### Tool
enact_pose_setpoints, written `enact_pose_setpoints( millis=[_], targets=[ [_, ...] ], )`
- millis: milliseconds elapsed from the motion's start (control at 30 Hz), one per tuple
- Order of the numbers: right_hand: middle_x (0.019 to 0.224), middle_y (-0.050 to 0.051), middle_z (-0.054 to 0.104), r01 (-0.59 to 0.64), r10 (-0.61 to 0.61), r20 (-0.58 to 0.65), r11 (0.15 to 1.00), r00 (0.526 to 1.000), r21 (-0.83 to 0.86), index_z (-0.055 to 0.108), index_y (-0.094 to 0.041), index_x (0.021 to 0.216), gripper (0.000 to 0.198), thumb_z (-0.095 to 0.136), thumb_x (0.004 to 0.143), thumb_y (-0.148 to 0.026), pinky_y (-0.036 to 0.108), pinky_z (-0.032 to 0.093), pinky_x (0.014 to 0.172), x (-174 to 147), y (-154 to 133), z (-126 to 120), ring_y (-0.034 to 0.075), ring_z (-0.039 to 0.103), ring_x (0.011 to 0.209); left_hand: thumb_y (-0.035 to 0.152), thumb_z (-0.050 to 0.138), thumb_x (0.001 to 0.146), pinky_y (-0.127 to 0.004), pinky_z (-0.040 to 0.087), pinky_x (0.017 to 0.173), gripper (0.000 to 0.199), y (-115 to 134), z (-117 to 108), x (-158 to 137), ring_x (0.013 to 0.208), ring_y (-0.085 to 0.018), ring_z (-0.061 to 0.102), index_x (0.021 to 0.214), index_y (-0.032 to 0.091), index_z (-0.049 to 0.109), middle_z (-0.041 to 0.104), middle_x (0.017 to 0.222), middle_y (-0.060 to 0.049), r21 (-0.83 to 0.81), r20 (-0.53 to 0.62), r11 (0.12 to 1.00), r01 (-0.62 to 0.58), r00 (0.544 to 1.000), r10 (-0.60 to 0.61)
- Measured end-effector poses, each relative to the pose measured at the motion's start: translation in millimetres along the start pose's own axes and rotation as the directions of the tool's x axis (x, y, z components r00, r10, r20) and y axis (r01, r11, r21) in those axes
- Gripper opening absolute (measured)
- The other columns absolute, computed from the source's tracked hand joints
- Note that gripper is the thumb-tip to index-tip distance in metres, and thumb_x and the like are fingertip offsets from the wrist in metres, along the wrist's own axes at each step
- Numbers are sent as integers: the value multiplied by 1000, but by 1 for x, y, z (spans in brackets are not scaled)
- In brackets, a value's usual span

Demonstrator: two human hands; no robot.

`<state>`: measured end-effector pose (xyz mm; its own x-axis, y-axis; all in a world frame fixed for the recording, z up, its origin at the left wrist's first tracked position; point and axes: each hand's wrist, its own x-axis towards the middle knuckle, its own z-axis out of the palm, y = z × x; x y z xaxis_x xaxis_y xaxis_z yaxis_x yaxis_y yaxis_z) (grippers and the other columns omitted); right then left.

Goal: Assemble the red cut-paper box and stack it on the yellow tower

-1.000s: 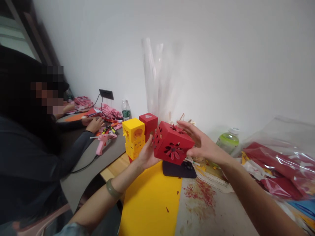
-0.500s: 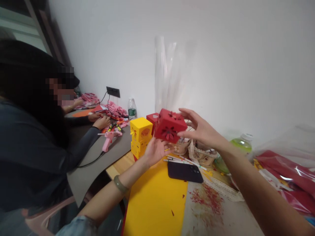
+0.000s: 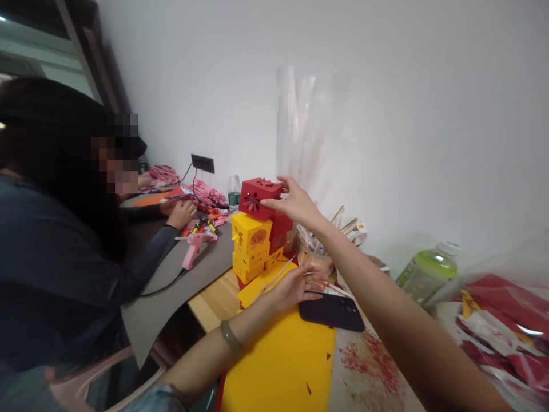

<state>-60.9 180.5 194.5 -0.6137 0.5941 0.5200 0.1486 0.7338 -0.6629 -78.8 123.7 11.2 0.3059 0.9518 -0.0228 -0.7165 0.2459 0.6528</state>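
A red paper box [image 3: 256, 198] with flower-shaped cutouts is pinched at its right side between thumb and fingers of my right hand [image 3: 298, 203]. The box sits over a stack of yellow paper boxes [image 3: 252, 243]; whether it rests on them I cannot tell. Another red box [image 3: 281, 232] stands behind, beside the stack. My left hand [image 3: 295, 289], wearing a bangle on its wrist, is palm up with fingers loosely apart and holds nothing. It hovers over yellow paper sheets [image 3: 278, 366], close to a dark phone [image 3: 331, 312] and several thin pens [image 3: 338, 288].
A co-worker [image 3: 55, 240] sits at the left, their hands near orange and pink pieces. A pink glue gun [image 3: 196, 247] lies on that grey table. Along the wall stand clear plastic rolls [image 3: 286, 120], a small bottle [image 3: 234, 191] and a green drink bottle [image 3: 429, 272].
My right hand has carried the red box leftward, over the yellow stack. My left hand has let go of the box and dropped down toward the phone.
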Motion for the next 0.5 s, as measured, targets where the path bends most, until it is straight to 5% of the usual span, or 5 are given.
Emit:
enact_pose_setpoints(
  millis=[300, 400, 500],
  targets=[
    [143, 16, 39, 32, -32, -76, 999, 997, 6, 40, -21, 132, 89, 71, 60, -62, 53, 27, 108, -10, 4, 4, 34, 33, 133, 39, 51, 89, -25, 50, 65, 27, -7, -9, 1, 66, -13, 66, 97, 15, 62, 70, 92, -7, -4, -28, 1000, -3, 1000, 3],
    [144, 12, 38, 62, -50, -174, 996, 983, 67, 42, -24, 129, 71, 55, 73, -66, 49, 27, 110, -31, -6, -11, 28, 32, 134, 39, 52, 88, -24, 50, 66, 27, -5, -9, -2, 67, -13, 66, 98, 16, 62, 70, 95, -8, 27, -46, 1000, -14, 999, 15],
    [127, 5, 55, 99, -70, -213, 987, 974, 130, 52, -29, 116, 41, 50, 83, -54, 45, 37, 104, -80, -23, -37, 25, 47, 123, 37, 54, 87, -24, 50, 65, 27, -7, -9, -4, 68, -14, 65, 98, 15, 64, 70, 96, -9, 86, -65, 996, -18, 998, 24]
  ],
)
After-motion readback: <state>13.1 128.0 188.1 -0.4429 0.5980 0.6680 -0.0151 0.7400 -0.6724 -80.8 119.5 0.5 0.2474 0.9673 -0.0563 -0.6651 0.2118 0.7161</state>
